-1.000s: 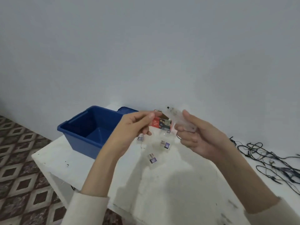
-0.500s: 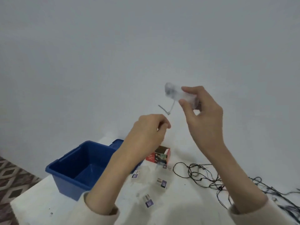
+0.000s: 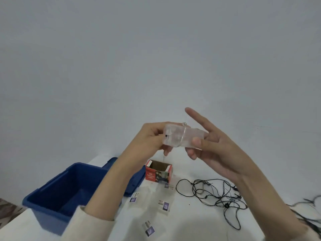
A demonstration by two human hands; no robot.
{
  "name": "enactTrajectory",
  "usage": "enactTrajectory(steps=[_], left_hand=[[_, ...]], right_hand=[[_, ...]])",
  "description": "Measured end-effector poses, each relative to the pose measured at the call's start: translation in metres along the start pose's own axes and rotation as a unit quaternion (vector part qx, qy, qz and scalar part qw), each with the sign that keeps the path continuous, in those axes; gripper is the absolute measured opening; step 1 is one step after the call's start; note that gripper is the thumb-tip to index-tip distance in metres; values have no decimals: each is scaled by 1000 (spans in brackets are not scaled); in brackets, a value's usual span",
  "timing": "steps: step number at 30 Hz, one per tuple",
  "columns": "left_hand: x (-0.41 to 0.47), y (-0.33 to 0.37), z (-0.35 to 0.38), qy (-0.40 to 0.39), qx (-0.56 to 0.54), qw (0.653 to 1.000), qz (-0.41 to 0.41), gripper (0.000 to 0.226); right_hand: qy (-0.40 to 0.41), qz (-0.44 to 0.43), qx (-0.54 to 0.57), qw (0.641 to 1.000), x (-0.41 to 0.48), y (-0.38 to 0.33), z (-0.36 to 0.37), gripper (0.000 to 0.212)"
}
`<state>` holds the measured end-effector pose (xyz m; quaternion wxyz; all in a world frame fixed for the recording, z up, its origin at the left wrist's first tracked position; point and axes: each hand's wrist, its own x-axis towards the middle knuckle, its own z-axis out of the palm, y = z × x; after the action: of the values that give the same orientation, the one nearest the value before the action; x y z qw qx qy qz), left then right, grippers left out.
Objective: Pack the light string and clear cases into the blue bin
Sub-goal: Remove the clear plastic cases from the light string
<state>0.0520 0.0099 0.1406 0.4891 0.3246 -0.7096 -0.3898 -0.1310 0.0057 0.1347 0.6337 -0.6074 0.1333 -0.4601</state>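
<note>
Both hands hold a clear plastic battery case (image 3: 180, 136) up in front of the wall, a thin wire looped around its middle. My left hand (image 3: 149, 141) pinches its left end; my right hand (image 3: 213, 145) grips its right end between thumb and fingers, index finger stretched out. The blue bin (image 3: 57, 193) stands open at the left on the white table (image 3: 191, 223). A dark light string (image 3: 215, 193) lies tangled at the right. Several small clear cases (image 3: 164, 206) with purple labels lie on the table below my hands.
A small red LED box (image 3: 159, 173) stands open behind the cases, next to the bin's blue lid (image 3: 133, 181). More dark wire (image 3: 311, 214) trails off the right edge. Patterned floor (image 3: 7, 206) shows at the far left.
The left hand has come up and taken the case's left end. The right hand has turned the case level and lowered it. The camera has tilted, showing more of the table.
</note>
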Motion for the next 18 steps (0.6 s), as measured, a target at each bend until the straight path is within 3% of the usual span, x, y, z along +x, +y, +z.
enactTrajectory(steps=[4, 8, 13, 15, 18], left_hand=[[7, -6, 9, 67, 61, 995, -35, 25], [11, -2, 10, 72, 110, 990, -50, 30], [8, -5, 19, 17, 0, 999, -37, 21], [7, -8, 21, 21, -39, 999, -26, 27], [3, -13, 21, 10, -3, 998, -64, 39]], right_hand=[[68, -19, -50, 996, 1, 3, 4, 42], [113, -56, -98, 987, 0, 2, 3, 30], [187, -103, -90, 973, 5, -4, 4, 30], [216, -122, -122, 961, 5, -6, 4, 29], [254, -162, -214, 929, 2, -6, 5, 27]])
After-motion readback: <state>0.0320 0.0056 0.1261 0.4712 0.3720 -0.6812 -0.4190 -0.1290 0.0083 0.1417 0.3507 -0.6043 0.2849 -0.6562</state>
